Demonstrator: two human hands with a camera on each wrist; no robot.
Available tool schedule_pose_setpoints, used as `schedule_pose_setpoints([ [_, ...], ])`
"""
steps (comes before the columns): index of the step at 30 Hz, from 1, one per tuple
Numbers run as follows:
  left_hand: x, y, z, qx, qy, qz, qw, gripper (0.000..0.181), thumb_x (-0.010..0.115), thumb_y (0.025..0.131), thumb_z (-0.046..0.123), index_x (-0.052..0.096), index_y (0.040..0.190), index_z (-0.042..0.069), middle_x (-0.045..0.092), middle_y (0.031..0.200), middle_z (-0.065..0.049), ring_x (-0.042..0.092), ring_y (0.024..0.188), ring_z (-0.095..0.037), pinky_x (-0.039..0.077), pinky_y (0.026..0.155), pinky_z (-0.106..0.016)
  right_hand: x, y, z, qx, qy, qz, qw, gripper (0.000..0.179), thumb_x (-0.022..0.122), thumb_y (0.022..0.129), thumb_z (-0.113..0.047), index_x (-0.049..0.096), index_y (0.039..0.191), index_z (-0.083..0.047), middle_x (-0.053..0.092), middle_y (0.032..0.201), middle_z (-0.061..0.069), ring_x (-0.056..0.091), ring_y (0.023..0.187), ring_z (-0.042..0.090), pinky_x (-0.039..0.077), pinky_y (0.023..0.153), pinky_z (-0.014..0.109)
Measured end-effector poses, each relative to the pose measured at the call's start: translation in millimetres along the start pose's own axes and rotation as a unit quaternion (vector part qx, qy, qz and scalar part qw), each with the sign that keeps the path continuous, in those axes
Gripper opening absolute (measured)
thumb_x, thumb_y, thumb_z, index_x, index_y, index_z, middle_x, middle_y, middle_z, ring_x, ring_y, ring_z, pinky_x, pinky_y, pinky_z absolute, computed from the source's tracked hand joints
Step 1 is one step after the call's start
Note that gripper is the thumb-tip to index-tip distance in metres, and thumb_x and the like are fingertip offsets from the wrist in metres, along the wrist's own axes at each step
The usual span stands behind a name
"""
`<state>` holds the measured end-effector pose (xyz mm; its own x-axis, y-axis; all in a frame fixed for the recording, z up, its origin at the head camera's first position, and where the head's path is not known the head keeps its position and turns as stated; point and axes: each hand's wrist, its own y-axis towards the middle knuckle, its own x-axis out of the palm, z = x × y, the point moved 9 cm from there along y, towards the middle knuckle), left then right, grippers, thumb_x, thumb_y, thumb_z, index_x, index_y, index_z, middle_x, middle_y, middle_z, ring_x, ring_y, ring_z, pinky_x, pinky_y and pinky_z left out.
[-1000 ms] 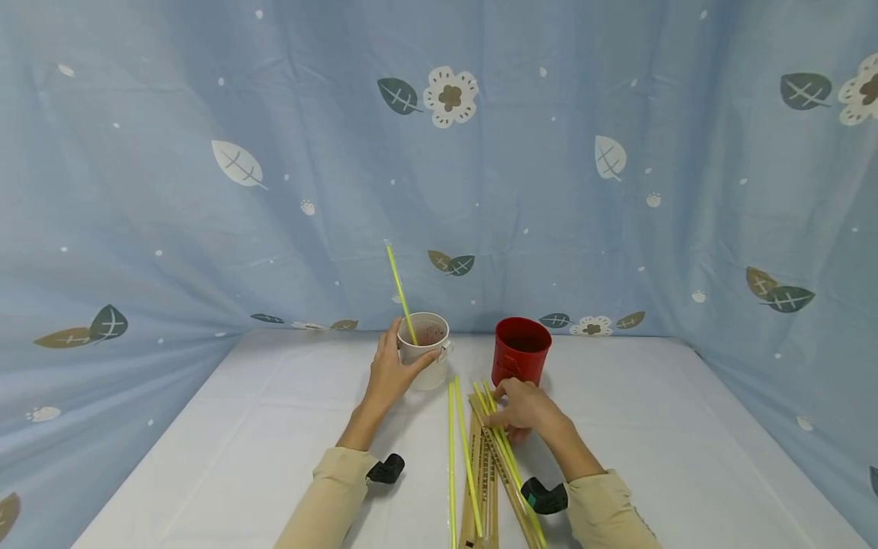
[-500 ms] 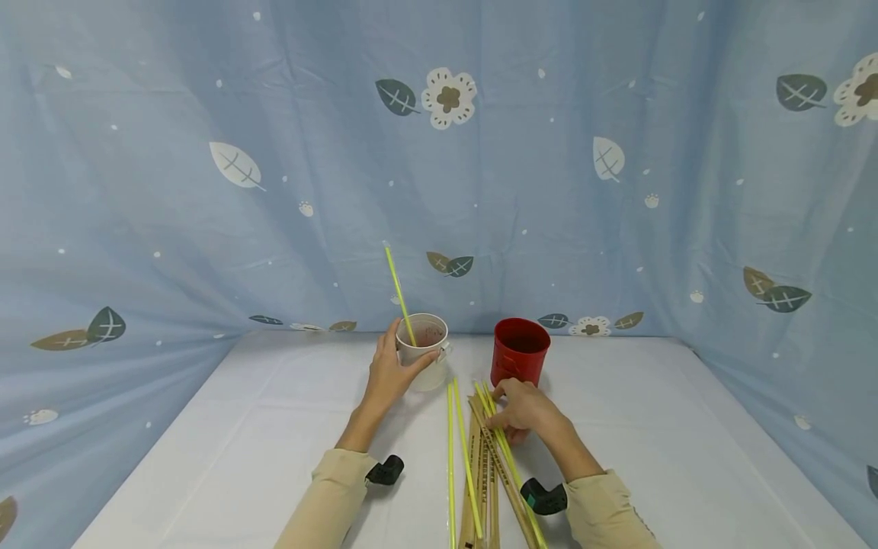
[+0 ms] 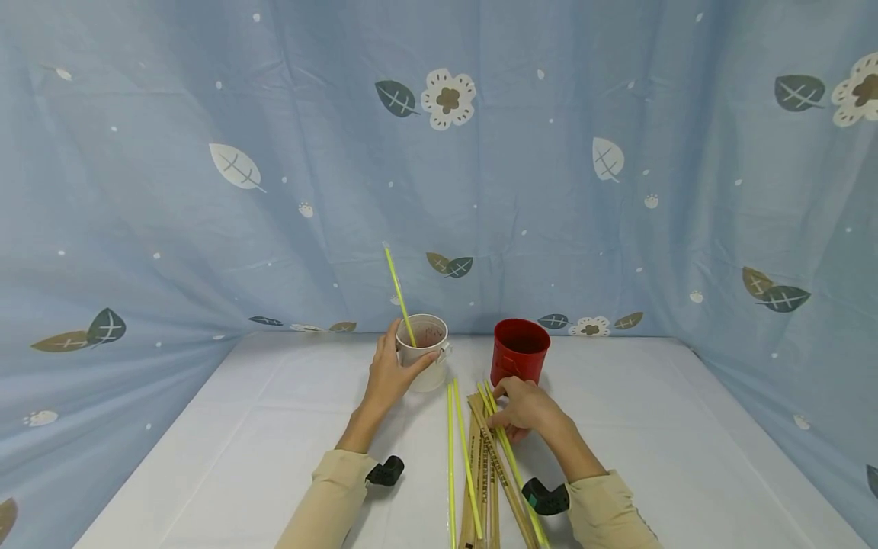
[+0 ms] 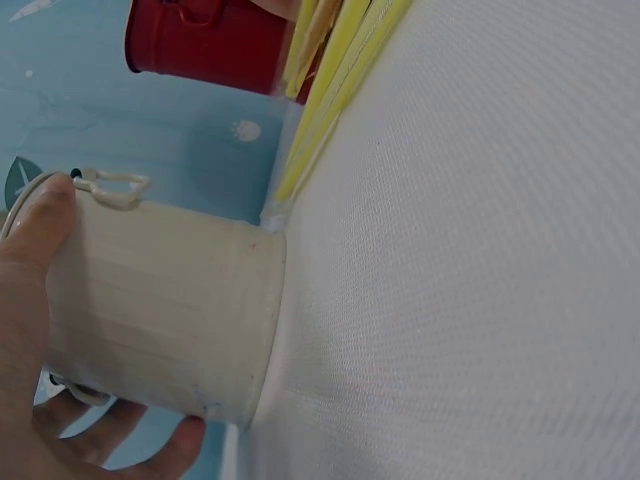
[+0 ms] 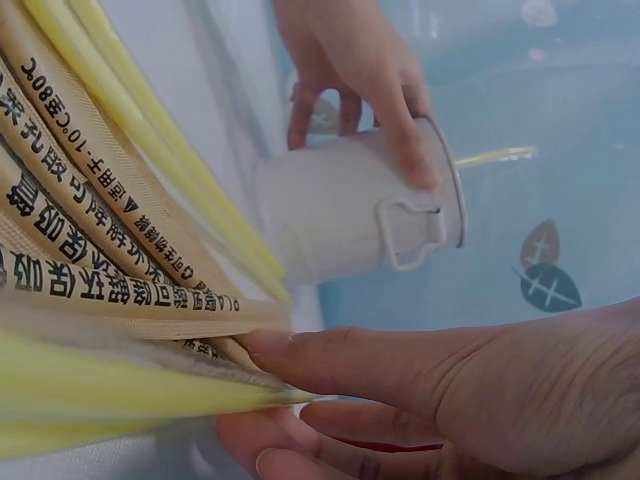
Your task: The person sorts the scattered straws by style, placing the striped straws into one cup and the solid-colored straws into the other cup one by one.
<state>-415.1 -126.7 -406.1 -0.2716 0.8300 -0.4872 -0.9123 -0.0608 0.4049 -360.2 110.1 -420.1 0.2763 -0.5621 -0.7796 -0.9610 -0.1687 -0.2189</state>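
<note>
My left hand (image 3: 391,375) grips a small white bucket (image 4: 165,300) that stands on the table, thumb near its rim and fingers on its far side. One yellow straw (image 3: 399,293) leans inside it, rising above the rim. At the far end of a bunch of straws is my right hand (image 3: 527,406). Its thumb and fingers pinch the bunch where a yellow straw (image 5: 150,375) and tan paper-wrapped straws (image 5: 110,215) come together. A red bucket (image 3: 521,351) stands just beyond this hand, its lower front partly hidden by the fingers.
Two more yellow straws (image 3: 451,457) lie lengthwise left of the tan ones, between my forearms. A white cloth (image 3: 233,457) covers the table. Behind it hangs a blue curtain (image 3: 329,191) with leaf and flower prints.
The yellow and tan straws near my right hand have shifted slightly against one another. Both hands and both buckets keep nearly the same places.
</note>
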Motion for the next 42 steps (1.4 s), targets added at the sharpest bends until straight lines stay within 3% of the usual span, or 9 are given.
schedule_pose_setpoints([
  [8, 0.4, -0.7, 0.0, -0.001, 0.000, -0.001, 1.0000, 0.100, 0.078, 0.078, 0.054, 0.025, 0.156, 0.019, 0.046, 0.138, -0.016, 0.053, 0.125, -0.035, 0.045, 0.098, -0.060, -2, 0.3, -1, -0.002, -0.004, 0.007, 1.0000, 0.054, 0.085, 0.077, -0.019, 0.061, 0.122, -0.002, 0.063, 0.080, 0.007, 0.063, 0.048, 0.015, 0.055, 0.050, 0.028],
  [21, -0.6, -0.7, 1.6, 0.000, -0.003, 0.000, 1.0000, 0.101, 0.078, 0.077, 0.055, 0.025, 0.156, 0.019, 0.046, 0.138, -0.014, 0.053, 0.124, -0.034, 0.045, 0.098, -0.059, -11, -3.8, -8, -0.028, 0.010, 0.014, 0.9995, 0.047, 0.081, 0.080, -0.016, 0.064, 0.121, 0.000, 0.064, 0.066, 0.006, 0.063, 0.045, 0.016, 0.054, 0.048, 0.029],
  [30, -0.3, -0.7, 1.2, 0.001, 0.002, 0.002, 1.0000, 0.100, 0.079, 0.077, 0.053, 0.025, 0.156, 0.022, 0.048, 0.136, -0.016, 0.054, 0.122, -0.035, 0.045, 0.096, -0.060, -13, -7.8, -12, -0.037, 0.027, 0.016, 0.9989, 0.041, 0.080, 0.082, -0.014, 0.066, 0.118, 0.001, 0.064, 0.074, 0.007, 0.065, 0.048, 0.016, 0.055, 0.049, 0.030],
  [42, 0.6, -0.2, 0.6, 0.003, 0.006, 0.001, 1.0000, 0.101, 0.078, 0.078, 0.053, 0.024, 0.156, 0.021, 0.048, 0.135, -0.016, 0.054, 0.121, -0.034, 0.046, 0.096, -0.059, -21, -11.6, -20, -0.048, 0.031, 0.024, 0.9981, 0.035, 0.078, 0.083, -0.013, 0.069, 0.115, 0.000, 0.065, 0.072, 0.006, 0.065, 0.052, 0.016, 0.055, 0.051, 0.030],
])
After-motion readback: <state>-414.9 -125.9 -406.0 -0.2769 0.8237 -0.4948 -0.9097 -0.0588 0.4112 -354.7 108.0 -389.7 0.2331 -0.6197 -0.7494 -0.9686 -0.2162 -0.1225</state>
